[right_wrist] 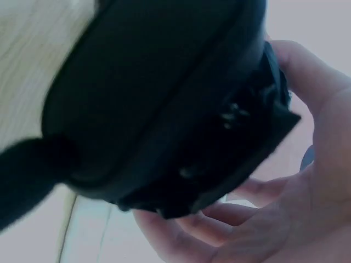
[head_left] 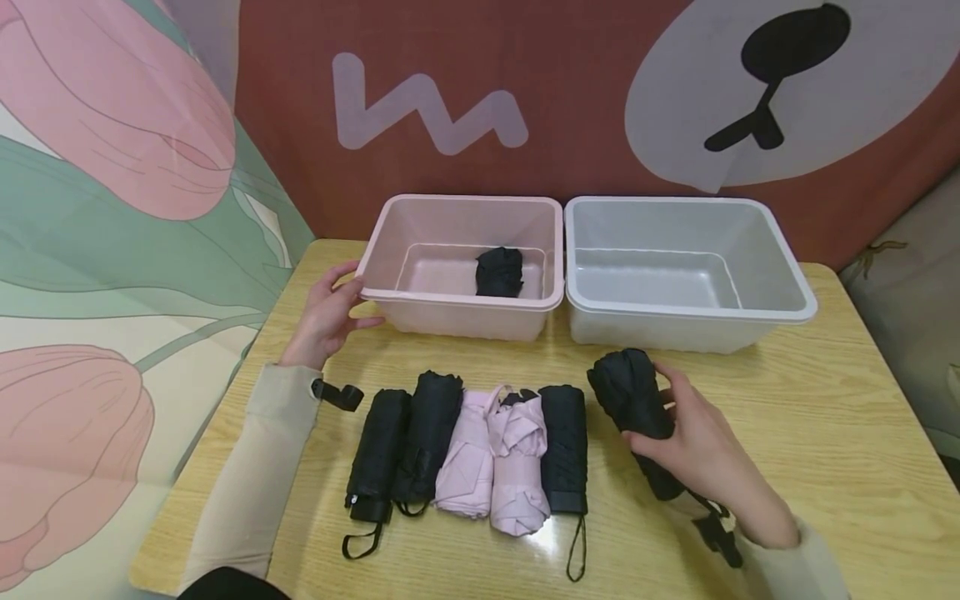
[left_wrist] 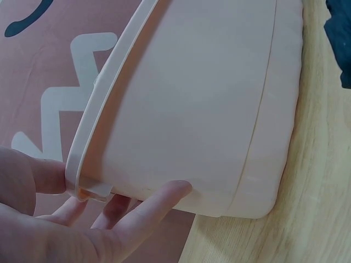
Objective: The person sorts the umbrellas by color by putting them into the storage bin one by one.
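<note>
My right hand (head_left: pixel 705 433) grips a folded black umbrella (head_left: pixel 630 392) around its middle, tilted, in front of the white bin (head_left: pixel 690 314). The right wrist view shows the umbrella's dark end (right_wrist: pixel 148 93) up close, with its strap (right_wrist: pixel 24 175) at the left. My left hand (head_left: pixel 326 317) rests its extended fingers on the left corner of the pink bin (head_left: pixel 465 298). In the left wrist view, the thumb (left_wrist: pixel 164 197) lies straight along the bin's wall. Inside the pink bin sits a black folded bundle (head_left: pixel 499 272), its underside hidden.
Between my hands lies a row of folded umbrellas: a black one (head_left: pixel 378 450), another black one (head_left: pixel 429 433), a pink one (head_left: pixel 467 467), a second pink one (head_left: pixel 519 475) and a black one (head_left: pixel 564 450). Both bins stand side by side against the printed backdrop (head_left: pixel 570 100).
</note>
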